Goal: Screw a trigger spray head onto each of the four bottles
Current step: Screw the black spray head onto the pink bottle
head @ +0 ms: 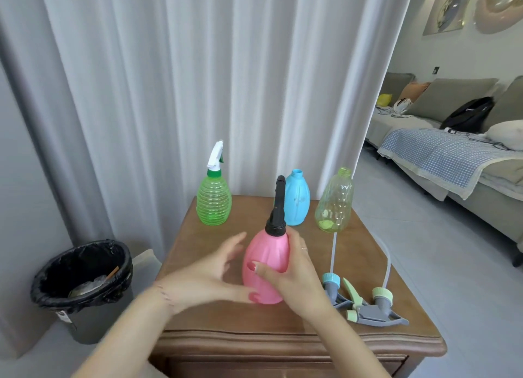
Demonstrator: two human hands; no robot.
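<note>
A pink bottle [264,267] with a black spray head [278,205] on its neck stands near the middle of the wooden table [198,318]. My right hand [297,276] grips its right side. My left hand [203,276] is open just left of it, thumb tip touching the base. At the back, a ribbed green bottle [213,201] carries a white spray head [215,155]. A blue bottle [297,199] and a pale yellow-green bottle [335,201] stand with bare necks. Two loose grey spray heads, one blue-collared [331,285] and one green-collared [376,307], lie at the right front.
A black-lined bin [82,281] stands on the floor left of the table. White curtains [198,80] hang right behind the table. A sofa with a blue checked cover [441,148] is off to the right.
</note>
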